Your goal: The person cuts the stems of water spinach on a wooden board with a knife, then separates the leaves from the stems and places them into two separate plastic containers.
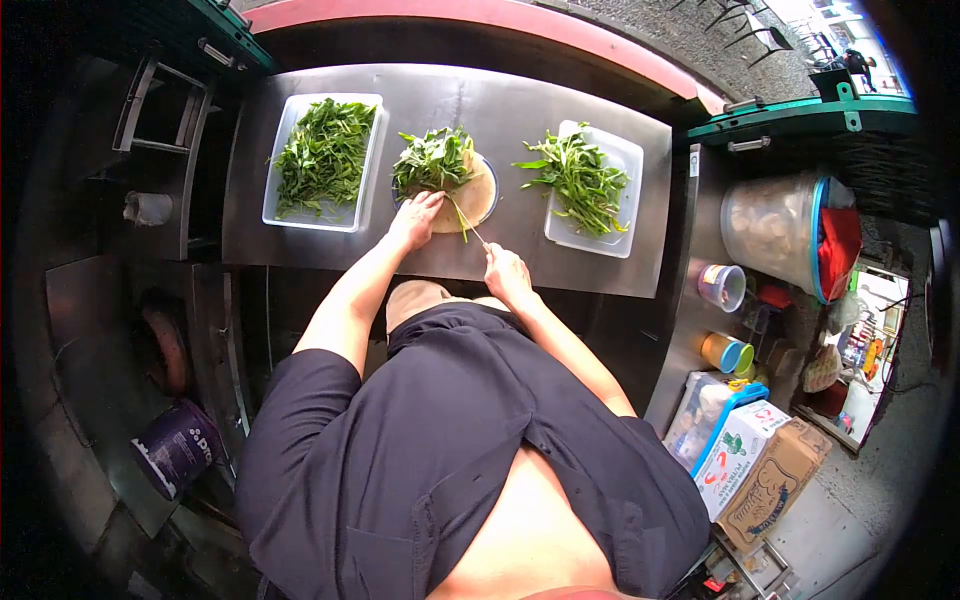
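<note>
Holding greens [432, 160] under left grip [418, 216], knife [478, 236] in curled right grip [508, 275]

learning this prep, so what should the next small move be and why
Perhaps draw the knife through the stems: the left hand steadies the leafy greens on the round board, and the right hand has the blade close by those stems.
</note>
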`<state>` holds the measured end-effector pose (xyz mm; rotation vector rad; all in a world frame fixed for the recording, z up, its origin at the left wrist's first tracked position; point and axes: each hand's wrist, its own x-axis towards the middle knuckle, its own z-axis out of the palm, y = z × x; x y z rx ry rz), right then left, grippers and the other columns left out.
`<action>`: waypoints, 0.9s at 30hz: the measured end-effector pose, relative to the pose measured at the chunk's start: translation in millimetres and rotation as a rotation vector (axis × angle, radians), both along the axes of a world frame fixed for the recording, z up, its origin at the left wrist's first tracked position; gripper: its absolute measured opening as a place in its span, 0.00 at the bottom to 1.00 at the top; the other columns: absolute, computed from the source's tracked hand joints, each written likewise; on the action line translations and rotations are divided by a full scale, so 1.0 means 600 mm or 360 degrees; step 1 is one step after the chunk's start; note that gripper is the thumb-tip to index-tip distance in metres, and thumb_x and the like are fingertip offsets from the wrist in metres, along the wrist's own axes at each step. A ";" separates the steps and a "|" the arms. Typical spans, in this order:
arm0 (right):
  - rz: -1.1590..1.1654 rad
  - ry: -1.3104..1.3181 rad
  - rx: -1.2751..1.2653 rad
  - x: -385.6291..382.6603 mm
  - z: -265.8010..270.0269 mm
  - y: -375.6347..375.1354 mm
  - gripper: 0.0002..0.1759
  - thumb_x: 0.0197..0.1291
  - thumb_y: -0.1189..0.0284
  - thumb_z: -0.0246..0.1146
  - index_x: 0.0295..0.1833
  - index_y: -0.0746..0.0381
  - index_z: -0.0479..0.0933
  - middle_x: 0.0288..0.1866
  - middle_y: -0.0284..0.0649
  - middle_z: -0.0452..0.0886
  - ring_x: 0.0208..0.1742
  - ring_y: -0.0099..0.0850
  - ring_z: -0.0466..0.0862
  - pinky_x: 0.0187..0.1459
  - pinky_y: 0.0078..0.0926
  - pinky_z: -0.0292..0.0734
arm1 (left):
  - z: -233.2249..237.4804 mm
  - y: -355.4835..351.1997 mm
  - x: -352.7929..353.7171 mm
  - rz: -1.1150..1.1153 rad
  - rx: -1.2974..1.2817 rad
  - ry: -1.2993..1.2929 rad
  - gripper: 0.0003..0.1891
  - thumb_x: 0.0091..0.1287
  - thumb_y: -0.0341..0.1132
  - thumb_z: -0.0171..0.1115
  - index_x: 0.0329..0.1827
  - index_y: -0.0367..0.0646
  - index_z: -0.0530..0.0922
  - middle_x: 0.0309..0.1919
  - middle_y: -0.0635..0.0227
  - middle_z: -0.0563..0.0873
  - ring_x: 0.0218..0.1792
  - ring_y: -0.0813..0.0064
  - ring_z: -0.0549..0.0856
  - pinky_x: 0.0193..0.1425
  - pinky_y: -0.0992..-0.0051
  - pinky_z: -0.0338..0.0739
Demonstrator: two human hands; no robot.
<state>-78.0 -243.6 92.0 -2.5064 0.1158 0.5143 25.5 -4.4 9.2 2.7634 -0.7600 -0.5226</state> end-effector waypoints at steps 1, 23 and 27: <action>0.0001 -0.0004 -0.0002 0.005 0.006 0.000 0.12 0.74 0.69 0.56 0.55 0.60 0.79 0.41 0.58 0.86 0.46 0.60 0.86 0.47 0.56 0.80 | -0.004 0.001 0.001 0.0001 -0.0002 -0.0004 0.35 0.63 0.26 0.55 0.78 0.39 0.68 0.80 0.69 0.66 0.78 0.63 0.66 0.74 0.62 0.69; 0.0165 0.0082 -0.0265 0.065 0.044 0.007 0.13 0.74 0.65 0.55 0.50 0.61 0.82 0.41 0.56 0.88 0.46 0.56 0.88 0.50 0.55 0.82 | -0.021 0.007 0.001 0.0049 -0.0157 -0.0025 0.32 0.60 0.24 0.56 0.72 0.35 0.74 0.79 0.65 0.69 0.77 0.58 0.68 0.74 0.60 0.72; 0.0154 0.0147 -0.0288 0.081 0.054 0.014 0.15 0.74 0.65 0.55 0.48 0.62 0.83 0.43 0.56 0.89 0.48 0.55 0.89 0.52 0.52 0.83 | -0.019 0.006 0.004 0.0048 -0.0159 -0.0013 0.31 0.60 0.25 0.56 0.72 0.35 0.74 0.79 0.65 0.70 0.76 0.59 0.69 0.73 0.60 0.73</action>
